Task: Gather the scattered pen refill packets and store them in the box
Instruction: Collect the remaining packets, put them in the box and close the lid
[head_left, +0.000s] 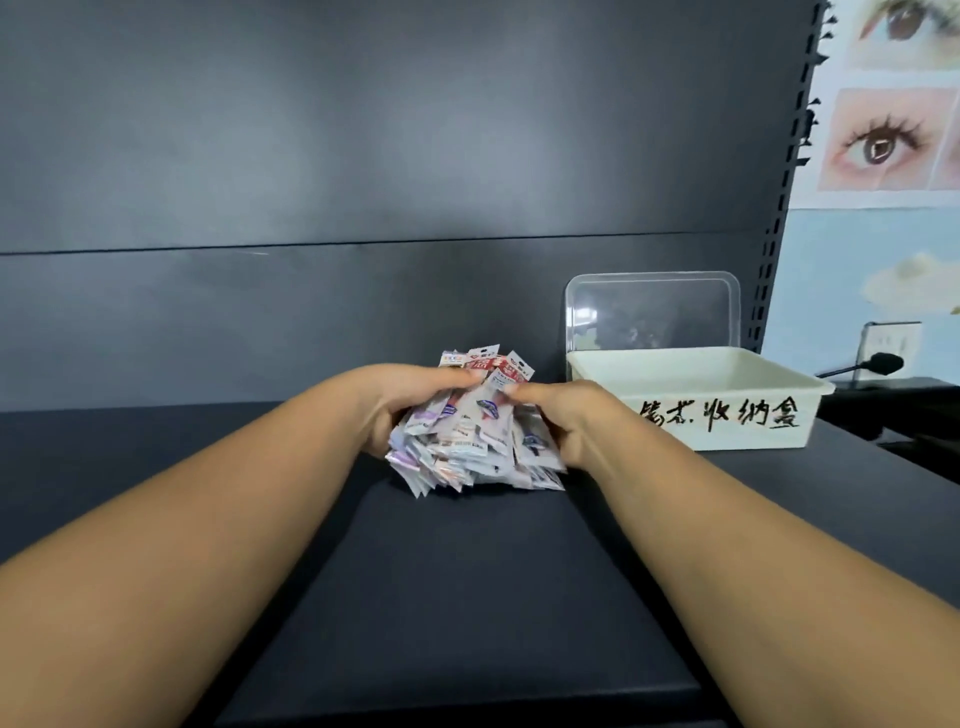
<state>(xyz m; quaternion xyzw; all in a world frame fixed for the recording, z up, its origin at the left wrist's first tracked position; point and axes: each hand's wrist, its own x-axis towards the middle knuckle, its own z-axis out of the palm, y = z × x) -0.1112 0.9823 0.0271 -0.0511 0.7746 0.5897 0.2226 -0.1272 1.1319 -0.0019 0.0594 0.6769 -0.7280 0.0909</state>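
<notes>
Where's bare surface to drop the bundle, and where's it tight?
Bare table left of the left hand, and the near strip between the forearms. Tight on the right: right hand and packets sit close to the box, with its lid behind.

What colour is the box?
Cream-white box with black handwriting, seen in the head view.

In front of me a dark matte shelf (467, 571) runs back to a dark panel wall (363, 156) crossed by one horizontal seam. To my right stands a slotted upright (795, 156), and beyond it a poster of eyes (883, 104) above a wall socket (889, 340).
</notes>
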